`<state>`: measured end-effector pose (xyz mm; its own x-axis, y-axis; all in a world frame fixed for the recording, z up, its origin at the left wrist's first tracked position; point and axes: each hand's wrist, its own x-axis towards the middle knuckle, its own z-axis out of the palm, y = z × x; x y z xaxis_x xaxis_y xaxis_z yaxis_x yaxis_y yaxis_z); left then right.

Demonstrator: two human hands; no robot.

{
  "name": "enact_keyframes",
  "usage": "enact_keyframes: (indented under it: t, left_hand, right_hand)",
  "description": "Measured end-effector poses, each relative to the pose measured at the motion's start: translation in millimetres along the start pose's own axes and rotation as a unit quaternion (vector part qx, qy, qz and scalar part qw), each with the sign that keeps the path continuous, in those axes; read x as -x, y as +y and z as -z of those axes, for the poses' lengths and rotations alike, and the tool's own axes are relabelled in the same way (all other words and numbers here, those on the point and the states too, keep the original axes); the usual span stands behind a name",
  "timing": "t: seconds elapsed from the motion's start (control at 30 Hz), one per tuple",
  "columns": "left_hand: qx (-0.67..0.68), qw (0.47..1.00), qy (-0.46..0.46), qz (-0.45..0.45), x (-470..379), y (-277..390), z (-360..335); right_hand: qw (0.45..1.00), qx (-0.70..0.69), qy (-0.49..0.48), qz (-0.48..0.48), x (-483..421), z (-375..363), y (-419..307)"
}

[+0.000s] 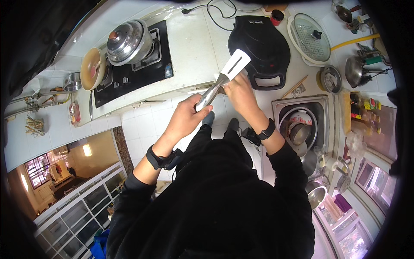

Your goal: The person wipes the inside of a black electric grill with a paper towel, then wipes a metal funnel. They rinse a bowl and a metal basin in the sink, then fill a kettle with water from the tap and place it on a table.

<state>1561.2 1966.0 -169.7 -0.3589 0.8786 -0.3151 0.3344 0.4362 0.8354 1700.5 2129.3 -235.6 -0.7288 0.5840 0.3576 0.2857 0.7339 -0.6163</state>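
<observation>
My left hand (187, 118) grips the metal handle end of a spatula (237, 64), which slants up and to the right in front of me. Its blade is white and slotted. My right hand (241, 94) curls at the neck of the spatula, with its fingertips partly hidden behind it. Some pale, thin material shows about those fingers; whether it is tissue or cloth I cannot tell. Just beyond the blade, a black electric griddle (258, 42) lies on the counter with its lid down.
On the gas hob (150, 73) stand a lidded steel pot (127, 42) and a pale frying pan (89, 73). The sink (318, 129) at right holds dishes. A glass-lidded pan (310, 35), a red jar (277, 17) and a power cord (215, 14) rest on the counter.
</observation>
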Motion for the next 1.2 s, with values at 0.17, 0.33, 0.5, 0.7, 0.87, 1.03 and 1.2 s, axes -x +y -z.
enact_keyframes:
  t: [0.17,0.33,0.5,0.7,0.87,1.03,1.2]
  left_hand:
    - [-0.026,0.998,-0.051,0.036,6,-8,16]
    - [-0.058,0.998,-0.037,-0.002,10,-9,29]
    - [0.023,0.999,-0.044,0.013,13,-18,40]
    - [0.002,0.998,-0.048,0.026,15,-27,39]
    - [-0.046,0.999,-0.023,0.004,14,-24,45]
    - [-0.038,0.999,0.002,0.007,14,-19,44]
    - [-0.044,0.999,0.016,0.01,19,-19,44]
  right_hand:
    - [0.991,-0.004,-0.13,0.039,8,3,-14]
    - [0.986,0.076,-0.132,0.06,4,0,-21]
    - [0.982,0.048,-0.153,0.094,9,-3,-28]
    - [0.966,0.093,-0.189,0.147,23,15,-20]
    - [0.98,0.154,-0.114,0.052,12,29,-15]
    - [0.992,0.067,-0.083,0.072,22,2,-42]
    - [0.991,0.097,-0.078,0.044,27,-7,-37]
